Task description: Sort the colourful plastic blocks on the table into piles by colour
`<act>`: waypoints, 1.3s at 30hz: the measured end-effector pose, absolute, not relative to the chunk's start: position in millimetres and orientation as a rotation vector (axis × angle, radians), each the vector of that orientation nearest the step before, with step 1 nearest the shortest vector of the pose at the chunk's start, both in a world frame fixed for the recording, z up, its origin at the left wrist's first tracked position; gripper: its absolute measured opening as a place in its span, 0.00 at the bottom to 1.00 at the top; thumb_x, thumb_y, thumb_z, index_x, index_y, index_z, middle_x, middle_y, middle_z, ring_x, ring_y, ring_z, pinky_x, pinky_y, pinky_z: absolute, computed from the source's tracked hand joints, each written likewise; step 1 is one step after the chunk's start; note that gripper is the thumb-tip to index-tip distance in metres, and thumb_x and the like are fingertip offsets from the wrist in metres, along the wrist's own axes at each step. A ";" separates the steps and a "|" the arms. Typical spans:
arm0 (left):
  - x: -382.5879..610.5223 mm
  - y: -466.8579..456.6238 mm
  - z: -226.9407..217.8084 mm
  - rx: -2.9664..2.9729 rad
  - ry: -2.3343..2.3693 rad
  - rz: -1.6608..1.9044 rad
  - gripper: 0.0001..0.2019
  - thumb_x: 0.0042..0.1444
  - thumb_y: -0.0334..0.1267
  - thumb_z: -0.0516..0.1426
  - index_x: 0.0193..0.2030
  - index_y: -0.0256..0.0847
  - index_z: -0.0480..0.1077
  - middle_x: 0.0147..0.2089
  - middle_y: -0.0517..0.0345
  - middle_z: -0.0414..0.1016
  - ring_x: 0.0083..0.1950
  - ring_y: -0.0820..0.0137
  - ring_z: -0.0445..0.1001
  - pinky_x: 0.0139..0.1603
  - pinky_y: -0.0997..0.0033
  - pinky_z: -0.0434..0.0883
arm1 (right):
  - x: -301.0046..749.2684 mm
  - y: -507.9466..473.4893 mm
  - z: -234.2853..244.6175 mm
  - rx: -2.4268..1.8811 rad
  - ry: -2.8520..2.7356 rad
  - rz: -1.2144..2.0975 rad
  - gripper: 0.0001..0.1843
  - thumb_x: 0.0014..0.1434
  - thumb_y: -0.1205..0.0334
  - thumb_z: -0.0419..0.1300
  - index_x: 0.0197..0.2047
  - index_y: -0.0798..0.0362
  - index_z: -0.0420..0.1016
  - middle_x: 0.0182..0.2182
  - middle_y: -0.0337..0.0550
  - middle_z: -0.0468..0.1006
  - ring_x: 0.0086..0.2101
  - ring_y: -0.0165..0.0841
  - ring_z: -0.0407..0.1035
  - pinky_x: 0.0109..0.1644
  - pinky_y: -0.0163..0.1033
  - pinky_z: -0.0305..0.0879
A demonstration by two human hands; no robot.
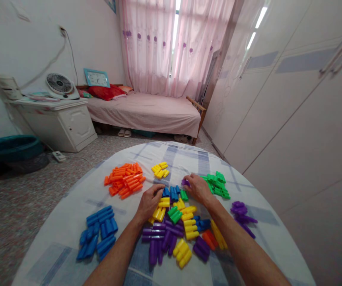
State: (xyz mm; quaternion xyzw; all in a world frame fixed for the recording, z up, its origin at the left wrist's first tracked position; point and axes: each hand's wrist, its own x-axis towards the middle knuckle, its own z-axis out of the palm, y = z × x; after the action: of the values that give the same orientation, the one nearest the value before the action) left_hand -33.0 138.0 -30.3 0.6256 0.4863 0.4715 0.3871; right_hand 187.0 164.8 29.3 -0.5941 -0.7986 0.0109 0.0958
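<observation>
My left hand [149, 201] rests curled on the mixed heap of plastic tube blocks [179, 232] in the middle of the round table, its fingers closed over yellow and blue pieces. Further right, my right hand [197, 188] pinches a purple block [185, 182] at its fingertips, beside the green pile [217, 184]. Sorted piles lie around: orange [125, 180], yellow [160, 170], blue [99, 231] and purple [241, 213].
A round table with a checked white-and-blue cloth [69, 222] fills the foreground. Behind it stand a pink bed [147, 113], a white cabinet [56, 123] with a fan [60, 85], and a wardrobe wall [293, 99] on the right. A teal basin [11, 147] sits on the floor.
</observation>
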 end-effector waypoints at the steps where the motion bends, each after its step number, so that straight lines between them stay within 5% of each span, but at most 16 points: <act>1: -33.1 138.2 -30.7 1.588 1.243 1.203 0.15 0.55 0.42 0.52 0.44 0.40 0.73 0.44 0.55 0.77 0.44 0.66 0.75 0.45 0.68 0.71 | 194.3 156.9 32.0 -1.789 -2.299 -0.005 0.14 0.59 0.59 0.54 0.48 0.50 0.71 0.41 0.46 0.73 0.41 0.34 0.67 0.44 0.36 0.58; 12: -33.9 138.9 -30.7 1.540 1.229 1.181 0.16 0.54 0.44 0.53 0.44 0.40 0.73 0.41 0.55 0.77 0.41 0.66 0.75 0.41 0.69 0.72 | 311.4 43.0 22.0 -2.155 -1.578 -0.356 0.17 0.59 0.51 0.50 0.45 0.50 0.71 0.39 0.46 0.75 0.42 0.41 0.65 0.46 0.44 0.58; 18: -34.9 137.5 -26.9 1.560 1.235 1.179 0.17 0.54 0.45 0.53 0.45 0.38 0.73 0.42 0.54 0.77 0.42 0.66 0.75 0.42 0.68 0.71 | 333.4 30.5 -5.4 -2.315 -1.305 -0.212 0.22 0.60 0.49 0.45 0.47 0.53 0.70 0.42 0.51 0.74 0.44 0.44 0.65 0.45 0.47 0.60; 27: -35.5 139.8 -30.0 1.582 1.239 1.202 0.17 0.53 0.43 0.53 0.45 0.38 0.74 0.39 0.54 0.78 0.39 0.66 0.75 0.39 0.69 0.72 | 322.7 37.9 -29.9 -2.038 -1.390 0.120 0.28 0.61 0.50 0.40 0.55 0.58 0.66 0.50 0.52 0.70 0.51 0.40 0.63 0.57 0.45 0.55; 31: -36.2 140.7 -31.8 1.607 1.248 1.195 0.17 0.54 0.43 0.53 0.45 0.37 0.73 0.41 0.53 0.78 0.39 0.66 0.75 0.39 0.69 0.72 | 304.6 41.0 -22.2 -1.970 -1.377 -0.038 0.29 0.61 0.48 0.42 0.57 0.59 0.63 0.53 0.55 0.68 0.54 0.42 0.60 0.58 0.49 0.54; 35: -36.0 140.2 -30.4 1.625 1.258 1.189 0.17 0.54 0.43 0.52 0.45 0.37 0.73 0.42 0.53 0.77 0.39 0.67 0.75 0.39 0.69 0.71 | 279.6 30.3 1.5 -1.789 -1.530 -0.229 0.22 0.60 0.50 0.48 0.51 0.54 0.67 0.48 0.51 0.71 0.49 0.43 0.62 0.54 0.52 0.57; 39: -35.7 140.2 -30.8 1.624 1.253 1.184 0.16 0.55 0.42 0.52 0.45 0.37 0.73 0.41 0.53 0.77 0.40 0.67 0.74 0.40 0.70 0.71 | 234.3 0.4 21.4 -1.544 -2.000 -0.061 0.12 0.57 0.55 0.56 0.44 0.48 0.71 0.42 0.44 0.73 0.47 0.40 0.63 0.51 0.47 0.58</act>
State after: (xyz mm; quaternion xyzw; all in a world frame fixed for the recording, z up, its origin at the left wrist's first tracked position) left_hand -35.7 140.2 -30.8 0.6352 0.4899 0.4631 0.3769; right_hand 234.3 0.4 21.4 -0.5825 -0.7542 -0.0231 0.3022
